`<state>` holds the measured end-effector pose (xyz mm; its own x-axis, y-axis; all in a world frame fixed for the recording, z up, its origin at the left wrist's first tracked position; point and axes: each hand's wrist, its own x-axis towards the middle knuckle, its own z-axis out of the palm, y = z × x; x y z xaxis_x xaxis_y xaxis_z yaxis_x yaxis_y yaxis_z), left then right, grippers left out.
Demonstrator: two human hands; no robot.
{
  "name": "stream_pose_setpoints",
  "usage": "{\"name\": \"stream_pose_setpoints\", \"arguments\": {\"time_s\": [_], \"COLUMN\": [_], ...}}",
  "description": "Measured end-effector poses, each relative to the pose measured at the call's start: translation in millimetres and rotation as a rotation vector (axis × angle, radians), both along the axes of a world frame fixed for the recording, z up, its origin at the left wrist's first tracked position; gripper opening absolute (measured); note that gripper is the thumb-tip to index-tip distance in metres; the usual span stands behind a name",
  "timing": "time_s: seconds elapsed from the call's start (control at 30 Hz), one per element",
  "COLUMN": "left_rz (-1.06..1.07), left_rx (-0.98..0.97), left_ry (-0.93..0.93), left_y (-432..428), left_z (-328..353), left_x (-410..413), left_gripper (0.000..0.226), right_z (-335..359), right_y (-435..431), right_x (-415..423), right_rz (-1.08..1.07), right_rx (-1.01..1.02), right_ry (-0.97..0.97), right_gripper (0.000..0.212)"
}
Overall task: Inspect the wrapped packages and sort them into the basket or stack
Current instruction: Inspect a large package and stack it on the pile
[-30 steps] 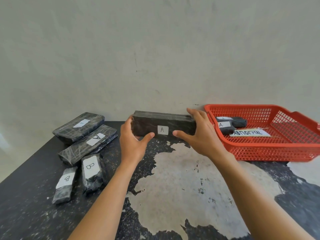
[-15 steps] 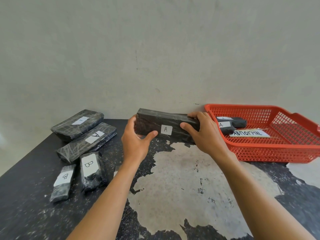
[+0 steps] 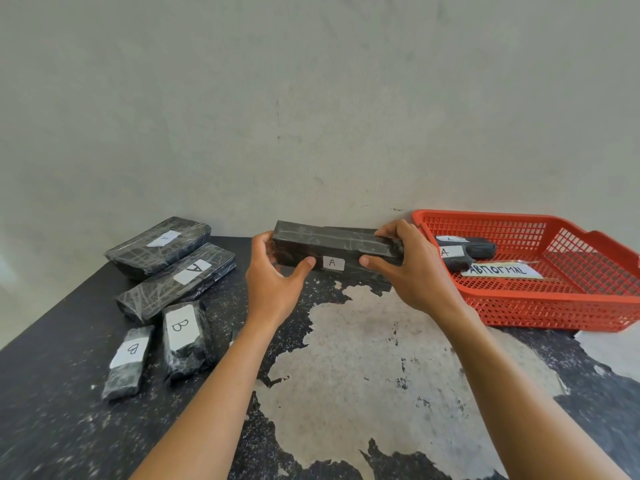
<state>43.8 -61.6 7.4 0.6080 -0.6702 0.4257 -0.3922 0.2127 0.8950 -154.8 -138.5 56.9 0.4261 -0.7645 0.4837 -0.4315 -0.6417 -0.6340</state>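
Note:
A long black wrapped package (image 3: 332, 249) with a white "A" label is held near the wall at the table's far middle. My left hand (image 3: 273, 282) grips its left end and my right hand (image 3: 412, 268) grips its right end. Another dark package seems to lie directly behind or under it, partly hidden. The red mesh basket (image 3: 561, 306) sits to the right, holding two small black packages (image 3: 464, 251) and a label reading "ABNORMAL" (image 3: 500, 270). On the left lie two long packages (image 3: 159, 245) (image 3: 176, 282) and two short "B" packages (image 3: 185, 336) (image 3: 128, 362).
The table (image 3: 69, 410) is black with a large worn pale patch (image 3: 363, 358) in the middle. A plain wall rises right behind the packages and basket. The table's left edge runs diagonally beside the left packages.
The "A" package has been lifted and tilted slightly, its right end lower, and both hands have tightened on its ends. The other packages and the basket have not moved.

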Motion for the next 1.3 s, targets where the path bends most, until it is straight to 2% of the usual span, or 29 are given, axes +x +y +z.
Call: {"name": "stream_pose_setpoints", "arguments": {"time_s": [0.1,0.27,0.43,0.63,0.73,0.87,0.97,1.07,1.17,1.3], "left_rz": [-0.095,-0.098,-0.132,-0.103,-0.113,-0.132,-0.094,-0.102,-0.104,-0.097], "left_rx": [0.038,0.004,-0.016,-0.023,-0.034,-0.013,-0.022,-0.08,-0.113,-0.047], "left_ry": [0.058,0.149,0.159,0.144,0.148,0.139,0.116,0.087,0.059,-0.009], "left_y": [1,-2,-1,0,1,2,2,2,2,2], "left_z": [2,2,4,1,2,2,4,3,1,0], "left_x": [0,2,1,2,2,1,-1,-2,-5,-7], "left_gripper": [0.066,0.063,0.064,0.057,0.059,0.083,0.075,0.073,0.077,0.094], "right_z": [0,2,3,-1,0,3,4,1,0,2], "right_y": [-1,2,2,-4,-8,-12,-12,-14,-14,-12], "right_x": [-1,-1,-2,-4,-8,-13,-16,-17,-17,-17], "right_rz": [0.024,0.091,0.113,0.089,0.052,0.066,0.081,0.028,0.001,-0.017], "right_rx": [-0.014,0.012,0.047,-0.002,-0.057,-0.113,-0.105,-0.072,-0.017,-0.048], "right_ry": [-0.001,0.031,-0.053,-0.018,0.03,0.042,0.07,0.19,0.286,0.278], "right_gripper": [0.038,0.043,0.025,0.024,0.033,0.057,0.078,0.099,0.102,0.099]}}
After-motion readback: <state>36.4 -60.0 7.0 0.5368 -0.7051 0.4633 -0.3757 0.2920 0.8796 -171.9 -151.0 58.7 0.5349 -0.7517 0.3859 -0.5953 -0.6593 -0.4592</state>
